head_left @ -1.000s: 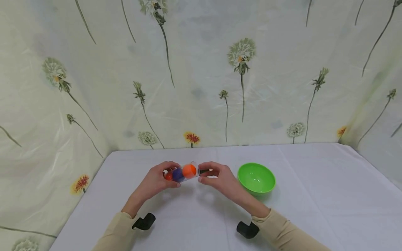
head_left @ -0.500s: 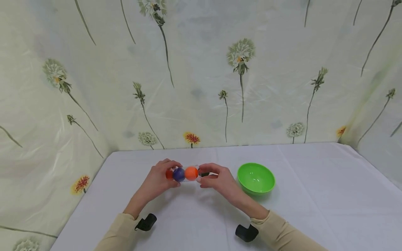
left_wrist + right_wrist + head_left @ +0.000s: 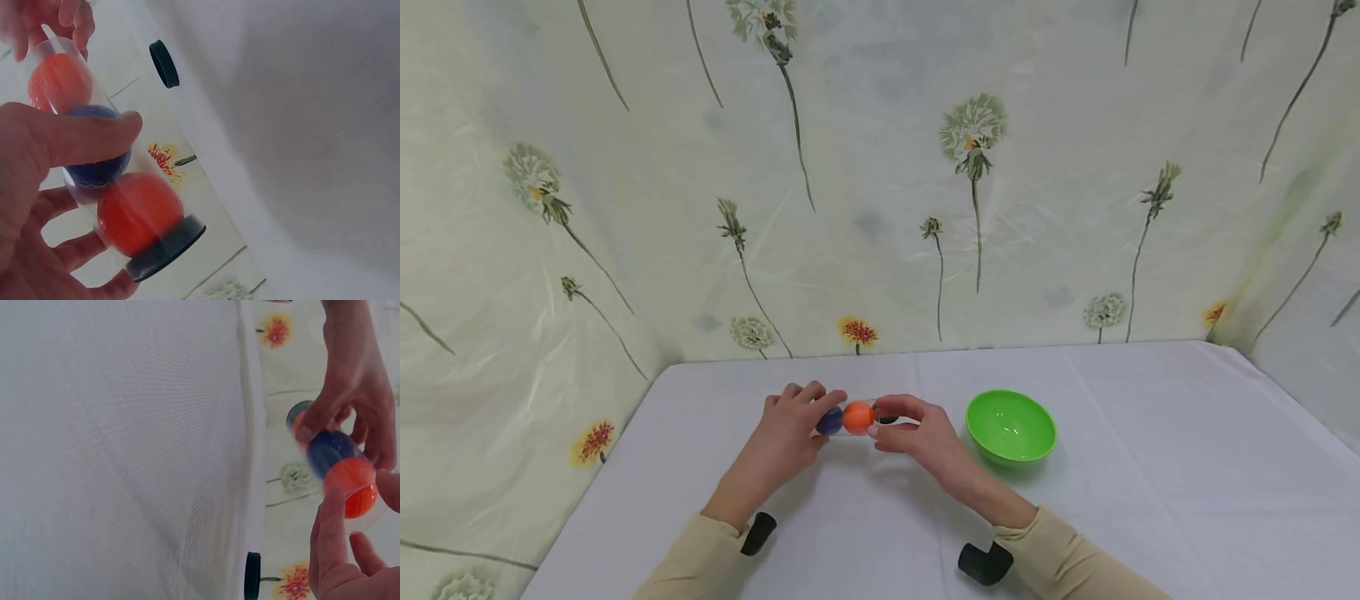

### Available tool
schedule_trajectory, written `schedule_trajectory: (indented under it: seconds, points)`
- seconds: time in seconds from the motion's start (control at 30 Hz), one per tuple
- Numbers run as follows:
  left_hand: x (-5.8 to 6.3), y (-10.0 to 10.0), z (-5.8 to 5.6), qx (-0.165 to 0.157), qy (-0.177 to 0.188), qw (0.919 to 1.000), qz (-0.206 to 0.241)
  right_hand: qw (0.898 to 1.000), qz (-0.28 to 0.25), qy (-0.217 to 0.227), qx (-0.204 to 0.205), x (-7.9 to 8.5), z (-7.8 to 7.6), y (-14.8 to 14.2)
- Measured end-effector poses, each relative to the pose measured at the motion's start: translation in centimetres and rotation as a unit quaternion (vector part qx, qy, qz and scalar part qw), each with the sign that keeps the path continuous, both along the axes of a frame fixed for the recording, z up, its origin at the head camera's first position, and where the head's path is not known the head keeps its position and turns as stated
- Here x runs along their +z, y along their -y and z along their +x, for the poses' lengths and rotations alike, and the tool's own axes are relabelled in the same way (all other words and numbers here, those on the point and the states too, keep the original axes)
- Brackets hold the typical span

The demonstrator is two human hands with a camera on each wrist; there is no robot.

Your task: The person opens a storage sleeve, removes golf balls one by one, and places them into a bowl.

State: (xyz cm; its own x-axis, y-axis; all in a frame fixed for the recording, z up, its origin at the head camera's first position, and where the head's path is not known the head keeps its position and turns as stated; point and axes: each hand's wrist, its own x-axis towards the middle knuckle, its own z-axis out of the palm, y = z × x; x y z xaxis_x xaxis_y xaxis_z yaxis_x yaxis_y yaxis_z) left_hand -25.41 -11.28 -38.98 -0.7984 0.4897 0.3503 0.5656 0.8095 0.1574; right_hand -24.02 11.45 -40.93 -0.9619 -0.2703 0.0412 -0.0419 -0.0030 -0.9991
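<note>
A clear tube point(image 3: 78, 181) holds an orange ball point(image 3: 858, 417), a dark blue ball point(image 3: 830, 421) and a red-orange ball point(image 3: 140, 209) in a row. My left hand point(image 3: 786, 433) grips its middle, thumb across the blue ball. A dark green cap point(image 3: 167, 249) closes the tube's left end. The right hand point(image 3: 925, 433) has its thumb and fingers around the other end, which shows no cap, beside the orange ball. In the head view the tube lies roughly level above the table. A loose dark round lid point(image 3: 164, 64) lies on the table, partly behind the right fingers in the head view.
A bright green bowl point(image 3: 1011, 427) stands on the white-covered table point(image 3: 1150, 467), just right of my right hand. Behind the table hangs a curtain point(image 3: 865, 167) printed with dandelions. Both wrists carry black camera mounts point(image 3: 985, 563).
The tube has turned from a slight tilt to nearly level. My left hand has slid right along it, now hiding the red-orange ball in the head view. The right hand has barely moved.
</note>
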Motion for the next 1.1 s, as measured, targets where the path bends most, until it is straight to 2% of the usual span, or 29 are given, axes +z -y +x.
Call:
schedule_trajectory:
  seconds: [0.17, 0.3, 0.4, 0.53, 0.67, 0.9, 1.1]
  points:
    - [0.06, -0.25, 0.34, 0.005, -0.056, 0.9969, -0.055, 1.0, -0.006, 0.006, -0.002, 0.11, 0.08, 0.08]
    - [0.05, -0.41, 0.44, 0.011, -0.106, 0.9896, -0.097, 1.0, 0.006, 0.007, -0.005, 0.01, 0.09, 0.05]
    - [0.08, -0.52, 0.49, 0.013, -0.139, 0.9839, -0.112, 1.0, 0.006, 0.0, -0.005, -0.17, 0.08, 0.13]
    - [0.22, -0.61, 0.63, 0.017, -0.162, 0.9792, -0.121, 1.0, 0.005, -0.01, -0.007, -0.37, 0.09, 0.29]
    - [0.35, -0.69, 0.78, 0.023, -0.165, 0.9783, -0.124, 0.999, 0.029, -0.014, -0.019, -0.4, 0.21, 0.25]
    - [0.1, -0.7, 0.79, 0.031, -0.149, 0.9832, -0.1, 0.998, 0.053, -0.018, -0.03, -0.06, 0.31, -0.16]
    - [-0.4, -0.69, 0.67, 0.03, -0.142, 0.986, -0.083, 0.996, 0.072, -0.04, -0.032, 0.38, 0.32, -0.4]
